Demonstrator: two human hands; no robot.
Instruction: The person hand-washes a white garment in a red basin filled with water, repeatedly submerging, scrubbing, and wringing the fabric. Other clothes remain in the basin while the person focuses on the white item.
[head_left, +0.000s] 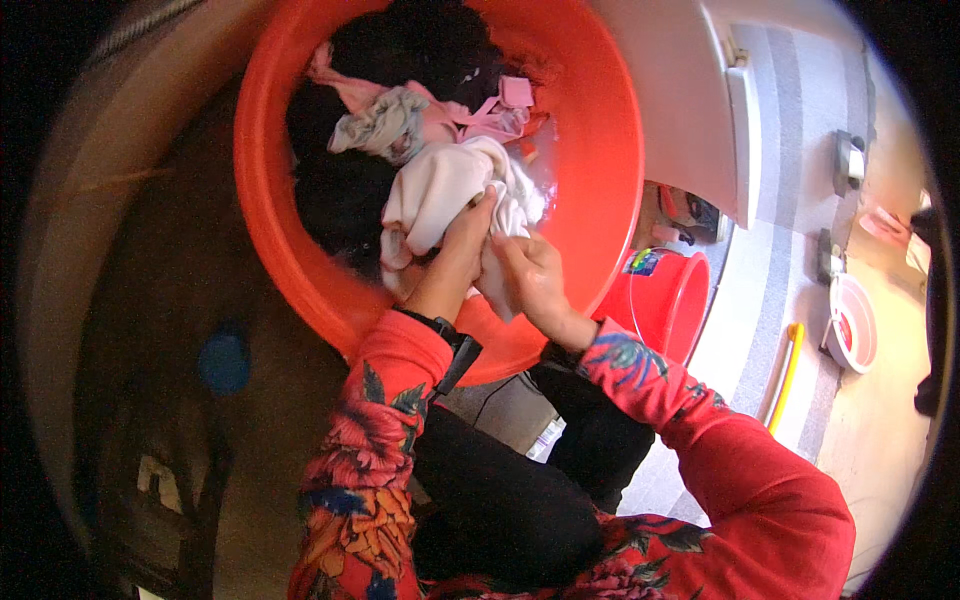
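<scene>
Both of my hands are over a large orange-red plastic basin (592, 150), gripping a bunched white cloth (442, 180). My left hand (469, 232) has its thumb pressed on the folds, and its fingers are hidden by the fabric. Close beside it, my right hand (534, 274) pinches the cloth's near part between thumb and curled fingers. Beyond the white cloth lie a pink strapped garment (495, 112) and a crumpled grey-white cloth (386, 124). Dark clothing (337, 202) fills much of the basin's left and far side. Wet glints show near the right inner wall.
A red bucket (679, 300) stands right of the basin, below a white panel (690, 97). Farther right are a yellow curved bar (789, 367) and a pale pink basin (862, 330). My knees in black trousers (510, 495) are just below the basin. The left side is dim.
</scene>
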